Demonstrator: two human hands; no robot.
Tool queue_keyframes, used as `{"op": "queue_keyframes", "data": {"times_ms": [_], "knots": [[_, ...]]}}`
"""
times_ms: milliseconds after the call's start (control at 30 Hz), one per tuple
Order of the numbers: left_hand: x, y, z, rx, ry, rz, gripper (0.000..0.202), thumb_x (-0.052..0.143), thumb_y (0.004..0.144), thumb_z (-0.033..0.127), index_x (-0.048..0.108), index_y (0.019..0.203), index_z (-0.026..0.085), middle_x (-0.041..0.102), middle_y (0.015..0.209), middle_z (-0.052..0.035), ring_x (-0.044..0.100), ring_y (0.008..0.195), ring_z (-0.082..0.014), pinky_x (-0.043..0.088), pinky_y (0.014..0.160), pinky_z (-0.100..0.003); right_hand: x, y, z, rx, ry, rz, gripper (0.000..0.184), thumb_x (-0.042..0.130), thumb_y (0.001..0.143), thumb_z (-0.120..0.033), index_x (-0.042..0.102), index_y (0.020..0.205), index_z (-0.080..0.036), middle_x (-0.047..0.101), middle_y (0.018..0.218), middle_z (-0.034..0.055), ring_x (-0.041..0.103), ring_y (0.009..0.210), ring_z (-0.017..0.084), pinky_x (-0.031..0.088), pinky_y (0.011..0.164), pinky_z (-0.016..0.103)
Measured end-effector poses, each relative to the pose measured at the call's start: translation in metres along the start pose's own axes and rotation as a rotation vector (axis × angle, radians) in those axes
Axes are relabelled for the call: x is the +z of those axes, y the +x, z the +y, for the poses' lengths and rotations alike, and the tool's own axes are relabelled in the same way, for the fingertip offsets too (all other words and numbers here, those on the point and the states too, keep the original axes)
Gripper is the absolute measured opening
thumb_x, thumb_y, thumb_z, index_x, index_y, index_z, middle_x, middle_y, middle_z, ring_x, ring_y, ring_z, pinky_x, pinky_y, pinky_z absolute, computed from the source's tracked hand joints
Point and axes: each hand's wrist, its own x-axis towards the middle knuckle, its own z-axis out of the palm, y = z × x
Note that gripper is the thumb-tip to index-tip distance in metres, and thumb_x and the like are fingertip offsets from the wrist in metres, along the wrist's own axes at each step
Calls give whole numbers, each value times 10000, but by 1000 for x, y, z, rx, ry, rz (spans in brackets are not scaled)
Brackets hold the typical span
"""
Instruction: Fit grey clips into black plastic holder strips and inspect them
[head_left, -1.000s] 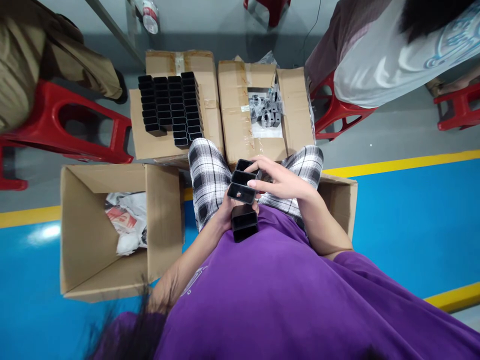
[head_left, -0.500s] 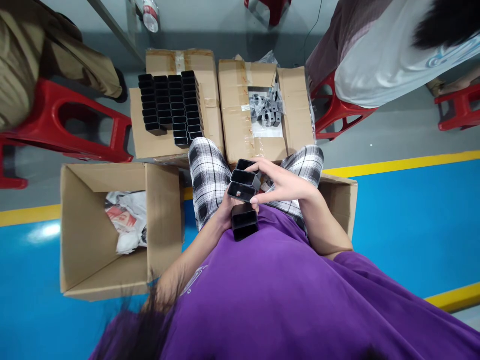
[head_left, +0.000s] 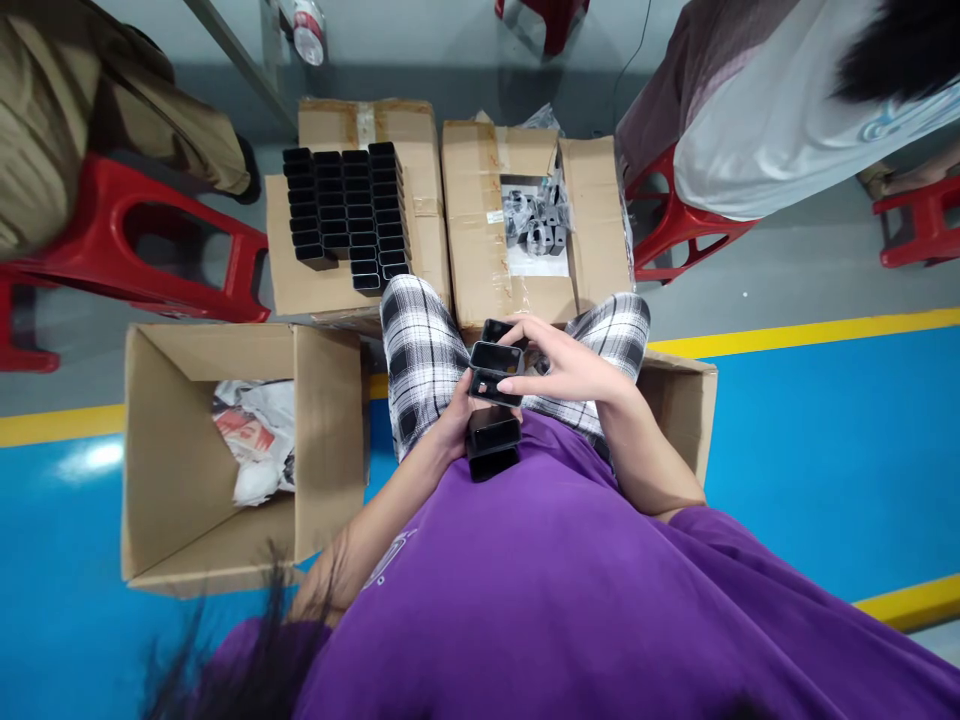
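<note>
Over my lap, several black rectangular tubes are clustered, their openings towards me. My left hand is closed around them from the left, its fingers partly hidden beneath. From the right comes my right hand, its index finger bent over the far tubes. Its thumb presses at the mouth of a nearer tube, where a small pale and reddish piece shows. Closer to my body, more black tubes rest against the purple shirt.
Rows of black tubes stand on a carton. Another carton has small bagged grey parts in its opening. An open box at left holds crumpled plastic. People sit on red stools either side.
The tubes in my hands have shifted slightly right. My right thumb has moved from the near tube's edge into its mouth.
</note>
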Motion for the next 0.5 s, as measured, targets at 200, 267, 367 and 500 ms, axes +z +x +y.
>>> {"op": "queue_keyframes", "data": {"times_ms": [200, 267, 367, 500], "knots": [[1, -1, 1, 2, 7, 28, 803, 536, 747, 888, 723, 928, 128, 734, 825, -133, 669, 743, -233, 519, 743, -355, 3, 3, 2, -24, 11, 20, 366, 714, 881, -524, 593, 1062, -231, 610, 1317, 96, 590, 1277, 269, 452, 1091, 472], [2, -1, 1, 10, 10, 28, 797, 520, 762, 884, 723, 916, 129, 732, 816, -135, 667, 734, -233, 516, 737, -356, 2, 3, 2, -28, -1, 20, 370, 720, 876, -525, 592, 1061, -230, 613, 1310, 96, 593, 1270, 267, 454, 1086, 470], [2, -1, 1, -5, 17, 32, 815, 513, 755, 893, 728, 903, 120, 732, 813, -142, 669, 734, -236, 519, 740, -358, 2, 3, 0, -36, -19, 22, 386, 725, 867, -537, 591, 1055, -227, 623, 1290, 99, 607, 1243, 268, 466, 1067, 471], [2, 0, 1, -21, 24, 47, 846, 552, 699, 914, 734, 900, 113, 737, 812, -134, 667, 727, -228, 523, 731, -348, 2, 3, -1, -37, -18, 25, 409, 730, 854, -559, 597, 1057, -229, 622, 1304, 99, 598, 1270, 279, 459, 1085, 489]]}}
